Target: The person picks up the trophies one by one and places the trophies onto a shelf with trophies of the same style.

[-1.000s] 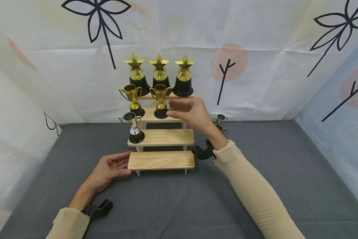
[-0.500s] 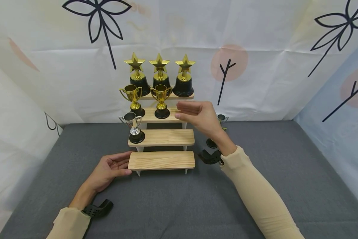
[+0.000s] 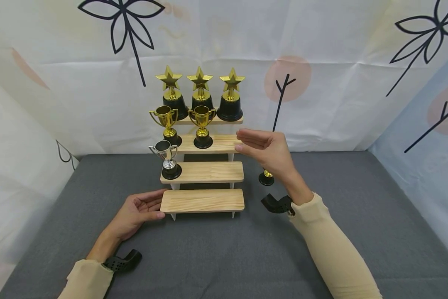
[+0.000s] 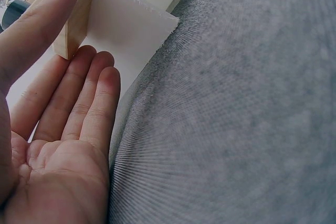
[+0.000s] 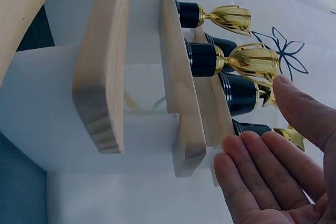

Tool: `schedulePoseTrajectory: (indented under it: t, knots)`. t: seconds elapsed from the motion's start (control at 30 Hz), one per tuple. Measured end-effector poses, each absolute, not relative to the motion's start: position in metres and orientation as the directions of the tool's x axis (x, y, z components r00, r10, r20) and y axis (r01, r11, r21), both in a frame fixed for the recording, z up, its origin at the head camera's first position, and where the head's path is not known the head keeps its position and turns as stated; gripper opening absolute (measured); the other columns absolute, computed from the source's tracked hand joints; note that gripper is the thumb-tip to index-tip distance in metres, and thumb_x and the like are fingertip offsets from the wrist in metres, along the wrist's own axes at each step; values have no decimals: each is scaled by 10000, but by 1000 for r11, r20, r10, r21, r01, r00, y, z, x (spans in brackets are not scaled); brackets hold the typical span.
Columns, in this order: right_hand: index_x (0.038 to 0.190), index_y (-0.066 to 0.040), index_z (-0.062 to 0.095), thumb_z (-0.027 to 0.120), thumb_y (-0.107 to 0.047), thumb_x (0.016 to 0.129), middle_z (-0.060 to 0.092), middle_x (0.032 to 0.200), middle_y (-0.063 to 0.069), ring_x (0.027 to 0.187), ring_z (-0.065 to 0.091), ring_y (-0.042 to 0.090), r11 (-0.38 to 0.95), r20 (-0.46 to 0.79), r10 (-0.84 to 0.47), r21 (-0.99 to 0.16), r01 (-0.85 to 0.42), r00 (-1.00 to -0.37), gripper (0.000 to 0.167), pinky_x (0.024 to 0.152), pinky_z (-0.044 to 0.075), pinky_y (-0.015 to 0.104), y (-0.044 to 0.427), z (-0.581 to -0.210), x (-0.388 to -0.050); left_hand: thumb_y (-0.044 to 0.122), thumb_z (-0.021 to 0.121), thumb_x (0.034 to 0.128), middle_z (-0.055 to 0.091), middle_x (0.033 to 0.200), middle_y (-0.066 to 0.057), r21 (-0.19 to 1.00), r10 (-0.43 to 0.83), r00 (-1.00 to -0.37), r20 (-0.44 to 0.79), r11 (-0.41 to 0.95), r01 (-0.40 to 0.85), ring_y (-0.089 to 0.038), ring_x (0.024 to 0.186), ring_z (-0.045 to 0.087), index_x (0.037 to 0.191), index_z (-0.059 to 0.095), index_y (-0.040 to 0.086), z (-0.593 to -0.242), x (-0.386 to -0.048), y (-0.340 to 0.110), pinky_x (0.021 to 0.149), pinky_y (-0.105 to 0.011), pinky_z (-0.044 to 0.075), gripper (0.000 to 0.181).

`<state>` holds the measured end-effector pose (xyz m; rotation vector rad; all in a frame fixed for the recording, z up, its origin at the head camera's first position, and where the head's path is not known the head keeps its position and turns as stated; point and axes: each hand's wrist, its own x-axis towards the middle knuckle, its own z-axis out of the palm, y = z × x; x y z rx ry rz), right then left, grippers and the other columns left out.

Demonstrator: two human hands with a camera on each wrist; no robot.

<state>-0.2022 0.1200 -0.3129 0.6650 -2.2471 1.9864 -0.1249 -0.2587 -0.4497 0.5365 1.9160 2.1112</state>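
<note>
A stepped wooden shelf (image 3: 202, 201) with white side panels stands on the table. My left hand (image 3: 134, 214) rests against the left end of its lowest board, its straight fingers touching the side panel (image 4: 126, 30) in the left wrist view. My right hand (image 3: 270, 151) hovers off the right end of the second-highest board, fingers extended and holding nothing. On that board stand two gold cup trophies, one at the left (image 3: 165, 124) and one mid-board (image 3: 202, 126). A silver cup trophy (image 3: 167, 160) sits at the left of the board below. Several gold star trophies line the top board.
To the right of the shelf, a black trophy base (image 3: 266, 178) with gold above it shows on the grey tabletop (image 3: 216, 257); my right hand hides the rest. A patterned white cloth (image 3: 332, 108) hangs behind.
My right hand has drawn away from the middle gold cup trophy, to the right and slightly down. That trophy stays on its board. The left hand keeps its place.
</note>
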Motion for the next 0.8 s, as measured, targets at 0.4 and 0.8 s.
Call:
schedulePoseTrajectory:
  t: [0.4, 0.8]
  knots:
    - [1330, 47, 636, 774, 42, 868, 651, 1305, 197, 1204, 648, 258, 64, 316, -236, -938, -339, -919, 482, 959, 589, 329, 144, -321, -188, -166, 713, 840, 587, 1378, -61, 993, 404, -909, 99, -99, 64, -128, 1249, 599, 1443, 292, -255, -450, -125, -258, 1028, -317, 523, 741]
    - [1295, 77, 649, 772, 56, 864, 664, 1270, 219, 1145, 681, 206, 58, 317, -175, -942, -331, -932, 449, 952, 590, 317, 168, -336, -179, -166, 715, 838, 588, 1378, -51, 992, 406, -908, 105, -106, 67, -124, 1255, 594, 1443, 288, -256, -450, -125, -258, 1032, -316, 517, 746]
